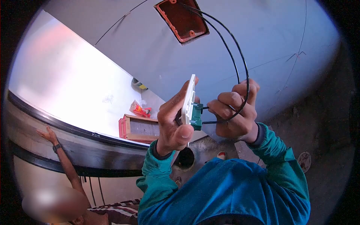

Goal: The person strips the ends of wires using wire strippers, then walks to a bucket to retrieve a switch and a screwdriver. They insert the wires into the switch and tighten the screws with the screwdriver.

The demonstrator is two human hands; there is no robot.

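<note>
My left hand (170,122) is closed on the edge of a white electrical faceplate (188,98), held upright and seen nearly edge-on. A green wiring module (196,117) sits on the plate's back, facing my right hand. Two black wires (247,69) come out of the recessed wall box (180,20), bend round in a loop and enter the module. The fingers of my right hand (240,122) are curled shut on the wires, just beside the module. Whether those fingers also hold a small tool is hidden.
Left, a white recessed ledge (71,71) holds a brown-framed block (140,128) and a red packet (140,109). Below it another person's arm (67,161) reaches up to the dark-edged rim. Thin lines mark the wall, and a round dark hole (185,158) shows low down.
</note>
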